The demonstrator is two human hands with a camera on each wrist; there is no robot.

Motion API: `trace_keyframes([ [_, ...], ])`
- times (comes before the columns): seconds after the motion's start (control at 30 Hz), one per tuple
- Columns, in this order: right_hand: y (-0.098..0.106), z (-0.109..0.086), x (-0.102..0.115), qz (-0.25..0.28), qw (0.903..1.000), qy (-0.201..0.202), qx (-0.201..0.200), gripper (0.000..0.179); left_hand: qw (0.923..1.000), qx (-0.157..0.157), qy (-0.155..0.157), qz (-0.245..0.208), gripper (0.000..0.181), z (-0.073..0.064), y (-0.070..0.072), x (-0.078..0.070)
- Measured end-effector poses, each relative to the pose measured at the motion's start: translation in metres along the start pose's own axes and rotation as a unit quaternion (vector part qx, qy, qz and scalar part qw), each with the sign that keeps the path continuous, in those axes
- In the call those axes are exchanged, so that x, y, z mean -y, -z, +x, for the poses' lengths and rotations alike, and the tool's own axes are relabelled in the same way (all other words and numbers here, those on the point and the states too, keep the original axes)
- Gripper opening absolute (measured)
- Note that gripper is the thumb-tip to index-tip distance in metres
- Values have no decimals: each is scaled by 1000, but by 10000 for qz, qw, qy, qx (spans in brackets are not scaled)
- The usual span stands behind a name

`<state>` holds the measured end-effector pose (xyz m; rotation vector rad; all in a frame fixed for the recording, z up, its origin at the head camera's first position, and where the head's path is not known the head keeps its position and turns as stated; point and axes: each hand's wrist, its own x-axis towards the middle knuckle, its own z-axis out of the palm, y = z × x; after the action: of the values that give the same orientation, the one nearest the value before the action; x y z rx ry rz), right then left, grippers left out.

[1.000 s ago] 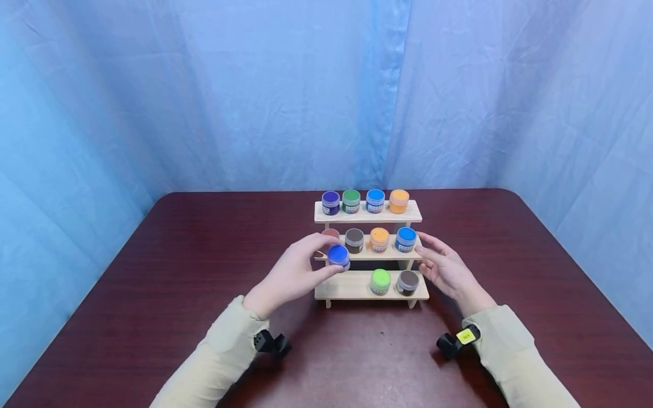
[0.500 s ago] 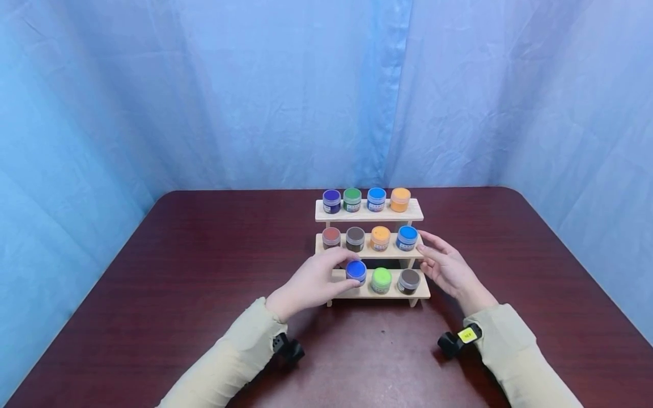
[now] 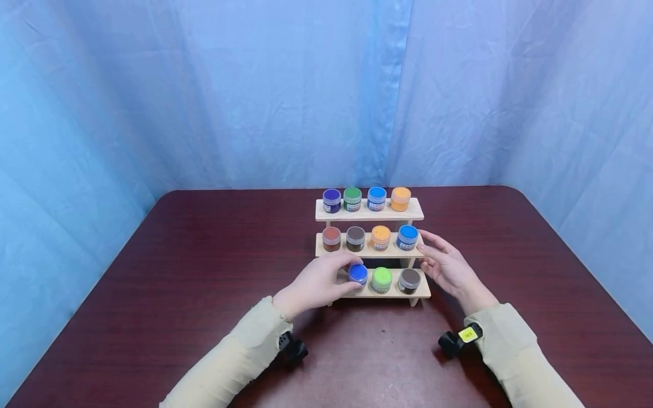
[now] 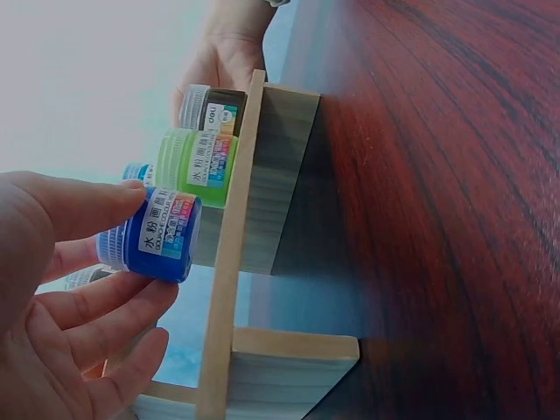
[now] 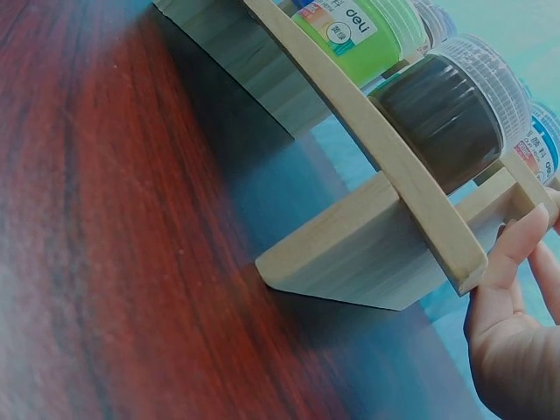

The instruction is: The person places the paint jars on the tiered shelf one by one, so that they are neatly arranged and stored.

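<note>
My left hand [image 3: 318, 283] pinches a blue paint jar [image 3: 358, 273] between thumb and fingers, upright and close over the lowest board of a three-step wooden rack [image 3: 395, 292]. In the left wrist view the blue jar's label [image 4: 164, 223] faces the camera, and a narrow gap shows between jar and board. Right beside it stands a light green jar [image 3: 381, 280], then a dark brown jar [image 3: 409, 280]. My right hand [image 3: 451, 275] holds the right end of the middle board, thumb in front, by a blue jar [image 3: 407, 237].
The middle board also carries a reddish-brown jar [image 3: 331, 239], a dark jar [image 3: 355, 239] and an orange jar [image 3: 380, 238]. Purple, green, blue and orange jars line the top board [image 3: 367, 216]. The rack stands on a dark red table [image 3: 229, 243], with blue curtains [image 3: 285, 102] behind.
My left hand has carried the blue jar right and down, from before the middle board's left end to the lowest board beside the light green jar. The right hand keeps its place.
</note>
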<state>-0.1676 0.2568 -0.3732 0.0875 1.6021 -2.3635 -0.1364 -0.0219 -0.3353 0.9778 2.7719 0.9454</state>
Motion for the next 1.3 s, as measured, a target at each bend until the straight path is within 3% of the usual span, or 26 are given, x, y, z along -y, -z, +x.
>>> trace_keyframes([
  [0.4, -1, 0, 0, 8, 10000, 19, -12, 23, 9997, -5, 19, 229, 38, 2, -4, 4],
  [0.77, -1, -1, -1, 25, 10000, 27, 2, 22, 9997, 142, 155, 139, 39, 1, -6, 4],
  [1.0, -1, -1, -2, -51, 9999, 92, 13, 24, 9998, 145, 86, 111, 41, 0, -6, 7],
  [1.17, 4, 1, -5, -35, 9989, 351, 319, 29, 9997, 181, 118, 66, 44, 1, -5, 7],
  [1.3, 3, 1, -5, -94, 9991, 314, 262, 31, 9996, 209, 164, 25, 45, 1, -5, 7],
])
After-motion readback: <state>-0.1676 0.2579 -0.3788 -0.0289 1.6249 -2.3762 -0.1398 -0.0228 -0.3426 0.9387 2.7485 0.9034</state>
